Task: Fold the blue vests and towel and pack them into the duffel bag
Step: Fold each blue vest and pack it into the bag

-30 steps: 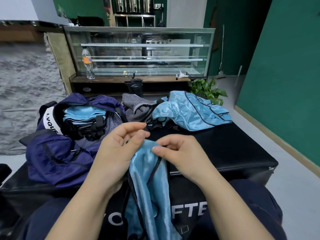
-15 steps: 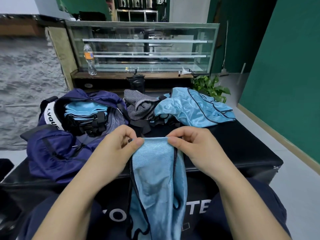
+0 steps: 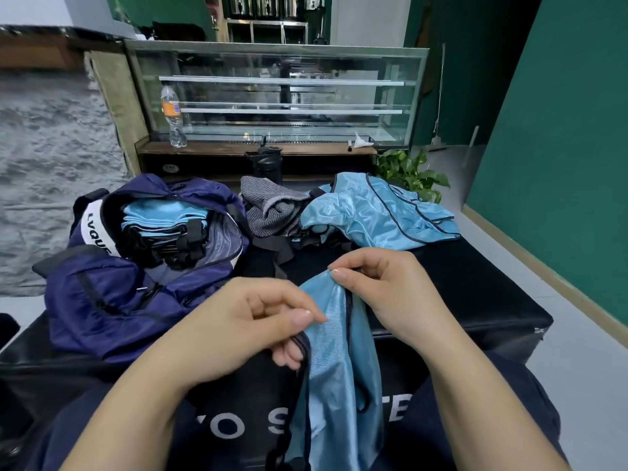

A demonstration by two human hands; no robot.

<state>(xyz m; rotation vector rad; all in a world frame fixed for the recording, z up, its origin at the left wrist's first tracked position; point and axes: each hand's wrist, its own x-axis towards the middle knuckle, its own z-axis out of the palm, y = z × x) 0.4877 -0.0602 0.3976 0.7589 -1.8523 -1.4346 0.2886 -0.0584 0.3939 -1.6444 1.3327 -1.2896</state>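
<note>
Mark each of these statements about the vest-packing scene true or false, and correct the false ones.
1. Both hands pinch the held blue vest. True: left hand, right hand.
2. The duffel bag is zipped shut. False: it lies open with folded blue vests inside.
3. The grey towel lies between the bag and the loose vests. True.
4. The water bottle stands inside the bag. False: it stands on the wooden counter behind.
</note>
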